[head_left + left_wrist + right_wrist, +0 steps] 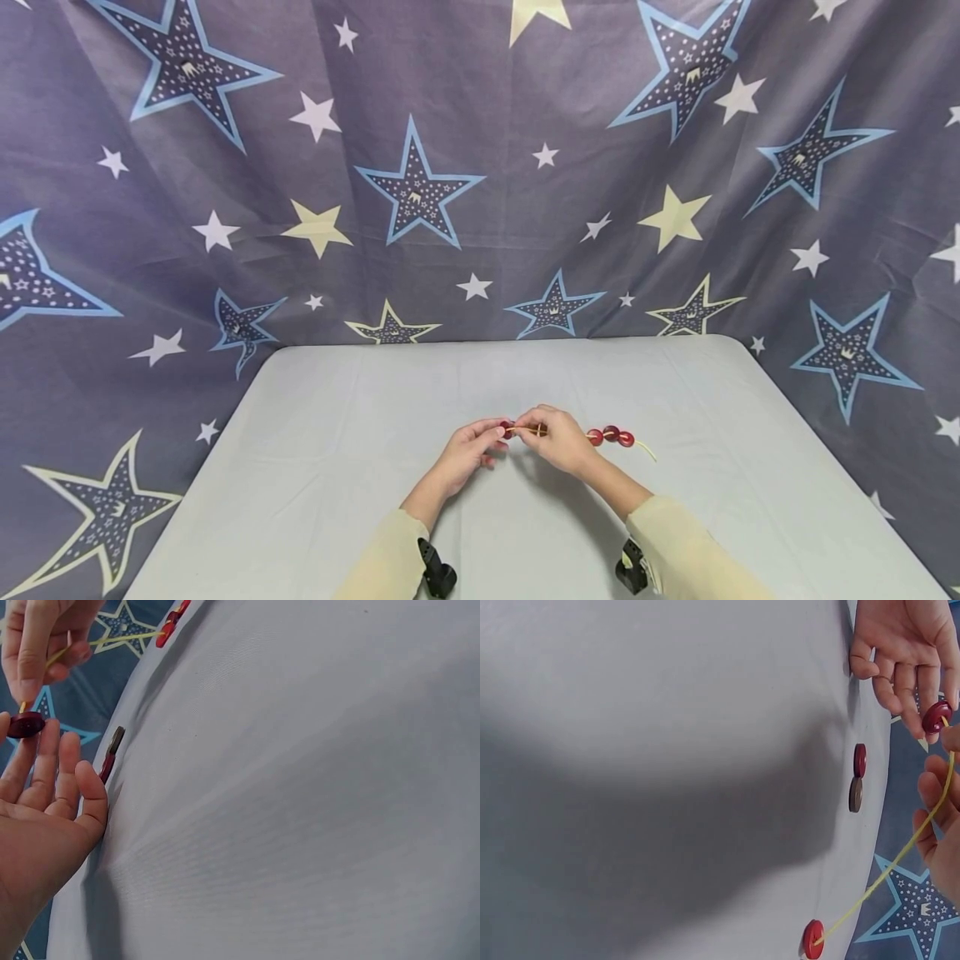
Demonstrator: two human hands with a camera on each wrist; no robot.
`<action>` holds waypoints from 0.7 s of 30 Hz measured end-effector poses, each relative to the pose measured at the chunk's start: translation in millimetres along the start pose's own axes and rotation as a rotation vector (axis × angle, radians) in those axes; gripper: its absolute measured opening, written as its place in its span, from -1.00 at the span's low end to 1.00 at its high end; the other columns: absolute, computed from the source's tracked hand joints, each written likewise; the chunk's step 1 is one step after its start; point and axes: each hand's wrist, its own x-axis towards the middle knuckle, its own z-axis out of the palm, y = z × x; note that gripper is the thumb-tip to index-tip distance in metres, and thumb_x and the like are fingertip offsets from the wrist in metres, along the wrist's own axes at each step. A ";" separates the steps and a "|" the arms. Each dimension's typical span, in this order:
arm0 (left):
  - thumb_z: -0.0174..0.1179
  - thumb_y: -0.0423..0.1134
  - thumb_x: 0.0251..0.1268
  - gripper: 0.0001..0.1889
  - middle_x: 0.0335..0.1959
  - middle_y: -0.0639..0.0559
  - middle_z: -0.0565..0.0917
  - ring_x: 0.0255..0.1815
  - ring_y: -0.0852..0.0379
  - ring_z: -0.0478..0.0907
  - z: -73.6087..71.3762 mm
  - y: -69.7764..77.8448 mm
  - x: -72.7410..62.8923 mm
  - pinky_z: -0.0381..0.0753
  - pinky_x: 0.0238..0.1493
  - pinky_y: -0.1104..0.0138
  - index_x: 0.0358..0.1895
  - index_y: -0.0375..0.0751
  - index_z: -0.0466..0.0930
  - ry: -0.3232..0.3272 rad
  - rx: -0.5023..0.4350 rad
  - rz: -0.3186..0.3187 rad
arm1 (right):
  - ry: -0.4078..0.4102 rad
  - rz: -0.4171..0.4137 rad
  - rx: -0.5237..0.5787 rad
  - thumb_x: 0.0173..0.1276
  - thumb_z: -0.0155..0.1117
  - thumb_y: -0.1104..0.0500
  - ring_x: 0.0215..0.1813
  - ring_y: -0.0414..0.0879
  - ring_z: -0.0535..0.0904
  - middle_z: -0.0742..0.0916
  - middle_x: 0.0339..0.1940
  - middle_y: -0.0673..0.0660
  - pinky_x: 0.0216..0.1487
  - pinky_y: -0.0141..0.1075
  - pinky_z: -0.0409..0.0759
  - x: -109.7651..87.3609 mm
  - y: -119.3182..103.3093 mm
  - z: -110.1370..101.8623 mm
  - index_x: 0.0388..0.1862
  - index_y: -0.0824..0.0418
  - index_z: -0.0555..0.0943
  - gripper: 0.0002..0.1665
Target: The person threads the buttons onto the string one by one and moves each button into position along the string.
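My left hand (467, 457) pinches a dark red button (27, 724) between thumb and fingertips, its other fingers spread. Close beside it, my right hand (561, 442) pinches a yellow string (907, 847) right at the button's face; in the right wrist view the string meets the middle of this button. From the right hand the string runs off to the right, where several red buttons (595, 437) lie threaded on it on the table. A loose string end (647, 451) sticks out past them.
A red button (860, 760) and a brown button (856, 795) lie side by side on the table beyond the hands. The table (360, 400) has a pale grey cover. Behind it hangs a dark curtain (480, 225) with stars. Both wrists carry black camera mounts (438, 572).
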 end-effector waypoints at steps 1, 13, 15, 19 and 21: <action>0.05 -0.23 0.36 -0.60 -0.05 -0.11 0.67 -0.11 0.01 0.59 0.6 2.5 -2.0 0.52 -0.34 0.37 0.15 -0.41 0.44 -0.003 0.001 0.007 | -0.001 -0.001 -0.002 0.22 0.31 0.17 -0.34 -0.27 0.54 0.69 -0.37 -0.04 -0.27 -0.42 0.54 0.1 -0.1 0.0 -0.32 0.10 0.69 -0.93; 0.08 -0.16 0.36 -0.58 -0.04 -0.07 0.67 -0.12 0.08 0.59 -4.1 -13.3 10.5 0.52 -0.35 0.38 0.17 -0.35 0.45 -0.003 -0.001 -0.010 | -0.027 0.005 0.000 0.23 0.30 0.17 -0.34 -0.27 0.52 0.68 -0.37 -0.04 -0.29 -0.44 0.51 0.4 -2.0 -1.1 -0.32 0.11 0.69 -0.93; 0.09 -0.13 0.35 -0.57 -0.03 -0.06 0.67 -0.12 0.10 0.59 -4.8 -18.9 14.0 0.51 -0.35 0.39 0.18 -0.32 0.46 0.005 0.003 -0.016 | -0.031 0.005 0.001 0.24 0.29 0.17 -0.34 -0.28 0.52 0.68 -0.37 -0.05 -0.29 -0.45 0.51 0.4 -2.1 -1.0 -0.32 0.11 0.69 -0.93; 0.12 -0.07 0.32 -0.54 -0.04 -0.02 0.67 -0.15 0.15 0.59 -4.6 -21.4 15.4 0.52 -0.35 0.39 0.17 -0.28 0.47 0.011 0.014 -0.016 | -0.036 0.003 -0.002 0.24 0.29 0.17 -0.34 -0.28 0.51 0.68 -0.37 -0.05 -0.30 -0.45 0.50 0.6 -2.2 -0.9 -0.32 0.10 0.69 -0.93; 0.14 -0.05 0.30 -0.53 -0.06 0.01 0.67 -0.15 0.16 0.59 -4.5 -21.3 15.0 0.52 -0.34 0.39 0.17 -0.26 0.48 0.012 0.017 -0.018 | -0.039 0.003 -0.001 0.24 0.29 0.17 -0.34 -0.29 0.51 0.68 -0.37 -0.06 -0.30 -0.45 0.50 0.7 -2.5 -0.8 -0.33 0.10 0.69 -0.93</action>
